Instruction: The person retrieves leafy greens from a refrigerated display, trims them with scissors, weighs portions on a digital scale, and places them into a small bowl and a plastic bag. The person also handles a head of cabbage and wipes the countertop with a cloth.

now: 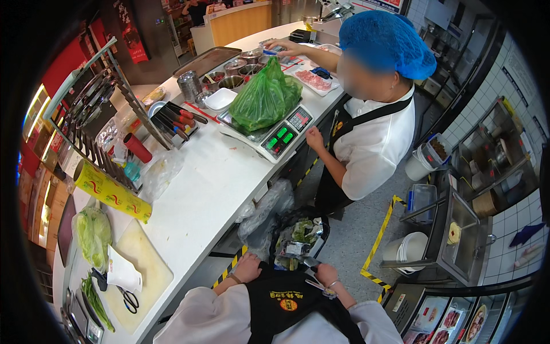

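Observation:
My right hand [326, 275] grips the black handle of what looks like a knife [309, 260], its metal blade over the waste bin. The bin [325, 221], lined with a black bag, holds leaf scraps and plastic packaging. My left hand [248, 267], a bracelet at its wrist, lies at the near left of the bin; what its fingers touch is unclear. On the counter to the left, a cutting board [148, 258] bears a white card or packet [122, 271] and black-handled scissors [129, 299]. Bagged leafy vegetables [92, 236] and green stalks [92, 296] lie beside them.
A co-worker [369, 146] in a blue hair net stands beyond the bin, beside a digital scale [275, 146] bearing a green bag [266, 96]. A yellow film roll [111, 191], a knife holder [187, 135] and a rack [142, 116] stand on the counter [202, 185]. A sink [462, 236] is right.

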A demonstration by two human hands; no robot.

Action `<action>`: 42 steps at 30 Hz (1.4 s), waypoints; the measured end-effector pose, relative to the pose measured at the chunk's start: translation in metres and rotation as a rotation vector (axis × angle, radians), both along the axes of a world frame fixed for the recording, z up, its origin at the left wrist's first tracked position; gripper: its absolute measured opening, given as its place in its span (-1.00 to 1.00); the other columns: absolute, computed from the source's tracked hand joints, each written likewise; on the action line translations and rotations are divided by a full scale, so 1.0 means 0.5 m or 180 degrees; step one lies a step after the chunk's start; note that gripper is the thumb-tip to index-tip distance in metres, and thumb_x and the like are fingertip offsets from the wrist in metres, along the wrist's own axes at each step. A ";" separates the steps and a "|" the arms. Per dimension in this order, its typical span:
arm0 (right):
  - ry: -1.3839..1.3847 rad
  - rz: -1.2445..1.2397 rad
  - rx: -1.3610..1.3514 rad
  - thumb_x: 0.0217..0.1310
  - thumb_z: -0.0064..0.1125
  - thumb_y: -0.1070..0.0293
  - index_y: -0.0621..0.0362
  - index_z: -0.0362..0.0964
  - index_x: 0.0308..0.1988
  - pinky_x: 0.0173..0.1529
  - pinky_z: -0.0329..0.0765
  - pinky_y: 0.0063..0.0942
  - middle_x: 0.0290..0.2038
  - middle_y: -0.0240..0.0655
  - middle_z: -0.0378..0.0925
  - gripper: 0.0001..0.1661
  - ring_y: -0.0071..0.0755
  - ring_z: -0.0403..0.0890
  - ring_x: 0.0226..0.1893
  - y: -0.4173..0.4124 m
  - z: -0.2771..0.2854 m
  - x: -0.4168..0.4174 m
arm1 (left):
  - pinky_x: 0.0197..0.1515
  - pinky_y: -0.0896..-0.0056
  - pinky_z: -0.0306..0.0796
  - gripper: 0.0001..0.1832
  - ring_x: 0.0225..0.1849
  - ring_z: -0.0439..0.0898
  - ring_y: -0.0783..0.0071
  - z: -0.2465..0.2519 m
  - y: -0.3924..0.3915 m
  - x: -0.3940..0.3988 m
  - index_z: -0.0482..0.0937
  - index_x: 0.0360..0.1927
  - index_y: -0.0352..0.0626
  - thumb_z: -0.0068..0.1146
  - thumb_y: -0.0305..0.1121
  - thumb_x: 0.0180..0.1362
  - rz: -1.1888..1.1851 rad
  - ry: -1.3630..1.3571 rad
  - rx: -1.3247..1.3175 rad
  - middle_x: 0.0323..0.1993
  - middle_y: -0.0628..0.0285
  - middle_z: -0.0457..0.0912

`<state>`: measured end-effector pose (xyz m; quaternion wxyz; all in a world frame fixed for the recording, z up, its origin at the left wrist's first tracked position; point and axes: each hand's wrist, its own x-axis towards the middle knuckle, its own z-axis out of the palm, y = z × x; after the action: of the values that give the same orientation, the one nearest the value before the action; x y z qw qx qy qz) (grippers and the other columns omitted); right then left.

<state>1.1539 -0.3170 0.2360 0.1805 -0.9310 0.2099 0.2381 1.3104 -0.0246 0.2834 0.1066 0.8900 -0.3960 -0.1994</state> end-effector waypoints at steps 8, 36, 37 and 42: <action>0.0021 -0.0026 0.0074 0.06 0.02 0.33 0.11 0.60 -0.34 -0.18 0.59 -0.13 -0.29 -0.07 0.61 -0.78 0.01 0.65 -0.28 0.008 0.006 -0.013 | 0.16 0.09 0.25 -0.50 0.15 0.35 0.08 0.031 -0.039 0.023 0.49 0.03 -0.17 0.22 -0.29 -0.04 -0.0165 0.0289 0.0151 0.06 0.07 0.45; 0.0150 -0.0493 0.0453 -0.01 0.18 0.19 -0.11 0.50 0.00 -0.15 0.57 -0.14 -0.23 -0.17 0.61 -0.52 -0.04 0.62 -0.22 0.036 0.046 -0.035 | 0.37 -0.24 -0.23 -0.16 0.46 -0.18 -0.03 0.060 0.178 0.354 -0.03 0.39 -0.26 0.02 -0.04 0.16 0.2929 -0.2081 0.0352 0.41 -0.11 -0.05; 0.0138 -0.0450 0.0448 -0.02 0.17 0.20 -0.12 0.51 -0.02 -0.15 0.56 -0.14 -0.23 -0.17 0.61 -0.54 -0.04 0.62 -0.22 0.033 0.049 -0.029 | 0.37 -0.24 -0.22 -0.19 0.46 -0.18 -0.01 0.056 0.224 0.352 -0.03 0.39 -0.25 -0.05 -0.01 0.20 0.3200 -0.2188 0.0534 0.41 -0.11 -0.05; 0.0087 -0.0231 0.0444 -0.02 0.09 0.24 -0.15 0.56 -0.10 -0.15 0.56 -0.15 -0.24 -0.19 0.62 -0.61 -0.05 0.62 -0.23 0.024 0.074 0.020 | 0.37 -0.17 -0.19 -0.26 0.44 -0.08 -0.02 0.018 0.408 0.265 0.06 0.34 -0.36 -0.23 0.04 0.28 0.4272 -0.1475 0.1086 0.38 -0.11 0.06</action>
<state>1.1637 -0.3051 0.2728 0.2506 -0.9045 0.2288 0.2582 1.4429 0.1792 0.2922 -0.0209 0.9647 0.2590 0.0434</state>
